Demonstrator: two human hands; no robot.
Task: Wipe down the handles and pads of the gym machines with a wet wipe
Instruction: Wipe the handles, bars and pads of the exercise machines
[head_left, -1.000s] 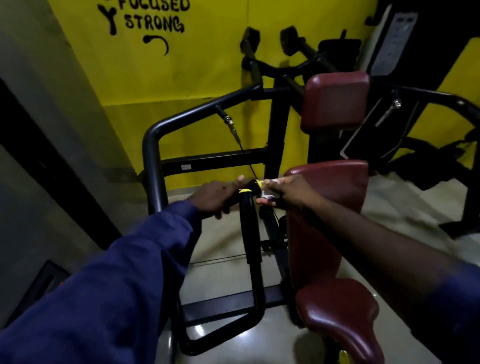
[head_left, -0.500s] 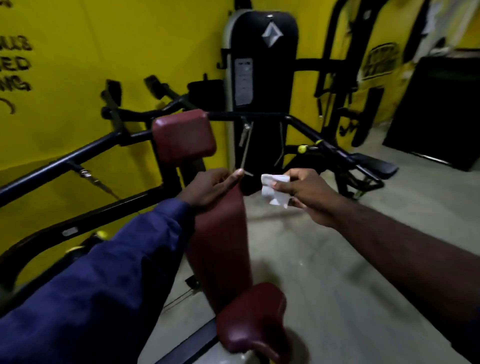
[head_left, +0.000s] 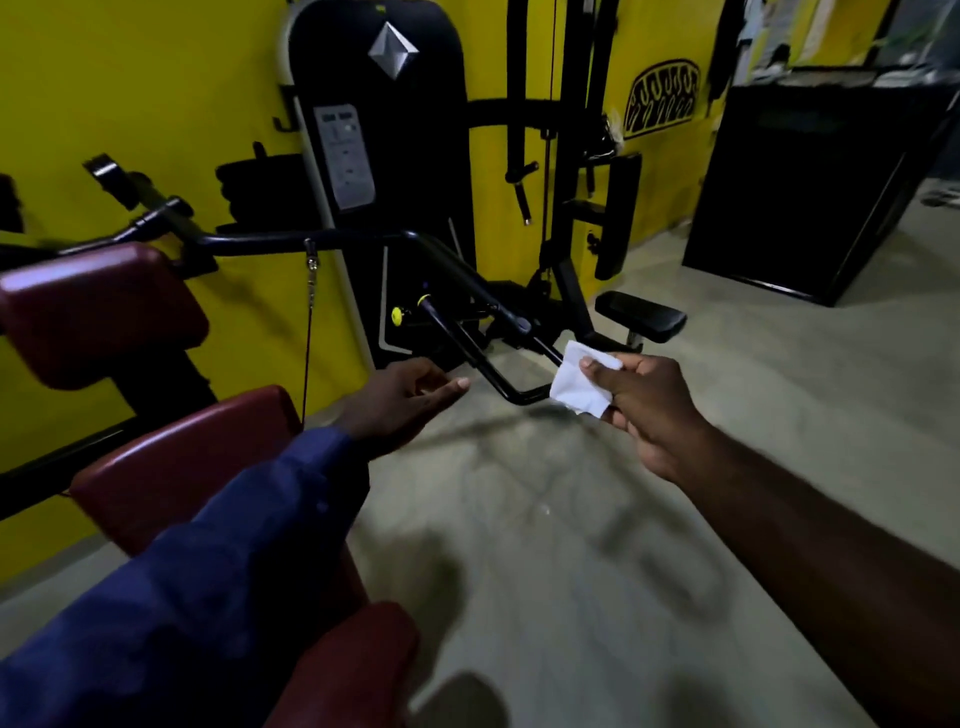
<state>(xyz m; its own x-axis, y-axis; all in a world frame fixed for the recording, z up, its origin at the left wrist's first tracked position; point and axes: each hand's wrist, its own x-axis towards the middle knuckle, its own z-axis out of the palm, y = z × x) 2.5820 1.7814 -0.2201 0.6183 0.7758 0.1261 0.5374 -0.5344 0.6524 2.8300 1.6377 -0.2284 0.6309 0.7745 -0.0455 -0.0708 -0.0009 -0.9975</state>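
My right hand (head_left: 644, 410) pinches a folded white wet wipe (head_left: 579, 387) between thumb and fingers, just right of the bent end of a black machine handle (head_left: 498, 379). My left hand (head_left: 400, 402), in a blue sleeve, hovers with fingers stretched toward that handle, holding nothing and touching nothing. A dark red back pad (head_left: 182, 467) stands under my left forearm, a red upper pad (head_left: 98, 312) sits at the left, and a red seat pad (head_left: 358, 670) lies at the bottom.
A black weight-stack cover (head_left: 384, 171) stands against the yellow wall (head_left: 130, 93). Behind it is a cable machine with a black seat (head_left: 641, 317). A large black box (head_left: 810, 182) stands at the right. Grey floor (head_left: 571, 545) spreads in front of me.
The view has swung right. My left hand has left the red back pad and reaches forward. My right hand with the wipe has moved toward the right-hand black handle.
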